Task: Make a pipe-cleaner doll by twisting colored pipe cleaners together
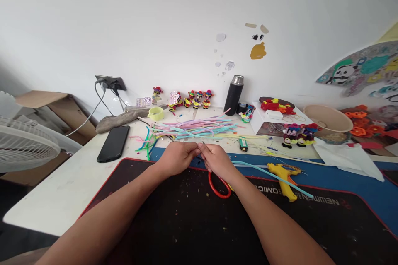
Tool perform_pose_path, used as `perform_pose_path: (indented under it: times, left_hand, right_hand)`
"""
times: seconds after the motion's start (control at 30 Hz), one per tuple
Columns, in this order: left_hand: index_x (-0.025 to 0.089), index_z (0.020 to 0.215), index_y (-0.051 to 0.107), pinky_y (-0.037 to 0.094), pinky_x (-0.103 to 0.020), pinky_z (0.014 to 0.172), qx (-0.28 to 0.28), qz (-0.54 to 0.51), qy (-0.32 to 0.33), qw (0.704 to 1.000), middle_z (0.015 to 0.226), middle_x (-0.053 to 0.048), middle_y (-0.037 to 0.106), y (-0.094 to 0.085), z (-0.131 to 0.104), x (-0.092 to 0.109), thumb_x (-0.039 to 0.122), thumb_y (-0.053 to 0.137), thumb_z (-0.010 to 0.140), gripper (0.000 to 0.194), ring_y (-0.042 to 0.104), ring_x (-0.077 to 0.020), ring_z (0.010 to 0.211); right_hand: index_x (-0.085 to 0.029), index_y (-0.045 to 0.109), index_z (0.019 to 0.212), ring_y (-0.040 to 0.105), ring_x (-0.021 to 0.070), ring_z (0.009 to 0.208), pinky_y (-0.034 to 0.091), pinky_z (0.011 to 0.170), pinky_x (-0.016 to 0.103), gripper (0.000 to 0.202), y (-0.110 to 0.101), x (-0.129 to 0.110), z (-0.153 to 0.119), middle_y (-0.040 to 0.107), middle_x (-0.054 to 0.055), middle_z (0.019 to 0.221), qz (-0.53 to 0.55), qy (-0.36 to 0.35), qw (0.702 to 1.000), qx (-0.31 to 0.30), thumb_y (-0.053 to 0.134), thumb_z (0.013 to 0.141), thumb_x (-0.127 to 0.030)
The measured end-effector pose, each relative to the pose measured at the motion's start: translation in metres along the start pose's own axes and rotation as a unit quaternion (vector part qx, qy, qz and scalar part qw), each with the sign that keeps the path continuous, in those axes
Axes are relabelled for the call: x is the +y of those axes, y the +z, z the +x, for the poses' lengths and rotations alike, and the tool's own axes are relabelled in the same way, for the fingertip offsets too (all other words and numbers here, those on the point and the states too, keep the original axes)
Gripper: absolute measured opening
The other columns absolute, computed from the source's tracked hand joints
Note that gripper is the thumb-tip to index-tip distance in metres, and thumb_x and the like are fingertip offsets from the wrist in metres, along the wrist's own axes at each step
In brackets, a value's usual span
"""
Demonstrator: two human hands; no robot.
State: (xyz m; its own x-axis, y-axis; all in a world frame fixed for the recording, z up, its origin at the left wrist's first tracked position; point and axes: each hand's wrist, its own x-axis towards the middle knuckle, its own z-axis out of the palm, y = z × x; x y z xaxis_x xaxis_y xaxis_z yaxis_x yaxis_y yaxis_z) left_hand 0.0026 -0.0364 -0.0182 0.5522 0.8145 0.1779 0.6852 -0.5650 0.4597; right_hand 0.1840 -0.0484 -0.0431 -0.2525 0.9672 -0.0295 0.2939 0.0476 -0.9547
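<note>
My left hand (178, 157) and my right hand (218, 159) meet above the far edge of the black desk mat, fingers pinched together. Whatever the left fingertips grip is too small and covered to make out. From under my right hand comes the red handle loop of a pair of scissors (221, 193), tucked in the palm; the blades are mostly hidden. Right of that wrist, a light blue pipe cleaner (264, 169) lies across a yellow glue gun (285, 179). Just beyond the hands is a pile of pastel pipe cleaners (195, 128).
A black phone (113, 144) and a white fan (26, 143) are to the left. Along the wall stand small colourful figures (197, 99), a yellow tape roll (156, 113) and a black flask (234, 96). Toward the right are a white box (259, 122) and a beige bowl (329, 118).
</note>
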Motion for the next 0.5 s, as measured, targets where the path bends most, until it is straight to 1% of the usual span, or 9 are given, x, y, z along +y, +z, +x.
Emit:
perform_pose_path:
  times: [0.07,0.17,0.27,0.33,0.4,0.5]
  left_hand:
    - [0.02,0.083,0.068,0.033,-0.029,0.061,0.022,0.032,-0.004,0.999,0.074,-0.004,0.071,0.003,0.0,0.001,0.033,0.047,0.102,0.031,0.063,-0.0189,0.067]
    - [0.02,0.085,0.068,0.038,-0.028,0.063,0.066,0.019,0.003,0.998,0.077,-0.004,0.072,0.007,0.0,0.002,0.034,0.05,0.103,0.03,0.066,-0.0187,0.071]
    - [0.019,0.1,0.069,0.042,-0.028,0.069,0.094,0.042,0.067,0.992,0.09,-0.007,0.075,0.007,0.001,0.0,0.033,0.05,0.103,0.024,0.069,-0.0208,0.081]
    - [0.018,0.103,0.068,0.042,-0.029,0.069,0.096,0.077,0.101,0.987,0.091,-0.009,0.074,0.005,0.001,-0.001,0.031,0.048,0.103,0.024,0.068,-0.0222,0.082]
    - [0.017,0.096,0.068,0.041,-0.029,0.067,0.092,0.077,0.106,0.987,0.085,-0.009,0.072,0.004,0.0,-0.002,0.03,0.045,0.104,0.027,0.066,-0.0216,0.078]
    - [0.018,0.084,0.064,0.04,-0.028,0.065,0.078,-0.005,0.08,0.994,0.075,-0.005,0.067,0.003,0.0,-0.001,0.031,0.044,0.104,0.031,0.061,-0.0178,0.07]
  right_hand:
    - [-0.023,0.044,0.063,0.044,0.0126,0.033,0.034,0.043,0.024,0.053,-0.001,0.001,0.001,0.041,-0.007,0.036,0.016,0.011,1.0,0.006,0.044,0.1,-0.061]
    - [-0.024,0.042,0.063,0.04,0.0117,0.031,0.033,0.041,0.024,0.054,-0.003,0.0,0.002,0.038,-0.008,0.036,0.053,0.015,0.998,0.028,0.048,0.098,-0.064]
    - [-0.024,0.041,0.062,0.037,0.0108,0.03,0.031,0.039,0.025,0.056,-0.005,-0.004,0.001,0.036,-0.009,0.037,0.091,0.011,0.995,0.044,0.052,0.095,-0.067]
    - [-0.024,0.04,0.061,0.037,0.0106,0.03,0.03,0.038,0.025,0.057,-0.006,-0.008,0.0,0.035,-0.009,0.038,0.1,0.011,0.994,0.044,0.053,0.094,-0.068]
    - [-0.024,0.04,0.061,0.038,0.011,0.03,0.03,0.039,0.025,0.057,-0.005,-0.011,-0.002,0.035,-0.008,0.038,0.089,0.012,0.995,0.039,0.053,0.094,-0.069]
    - [-0.023,0.043,0.062,0.042,0.0122,0.032,0.033,0.041,0.025,0.056,-0.004,-0.013,-0.004,0.038,-0.008,0.038,0.047,-0.002,0.998,0.037,0.051,0.096,-0.067]
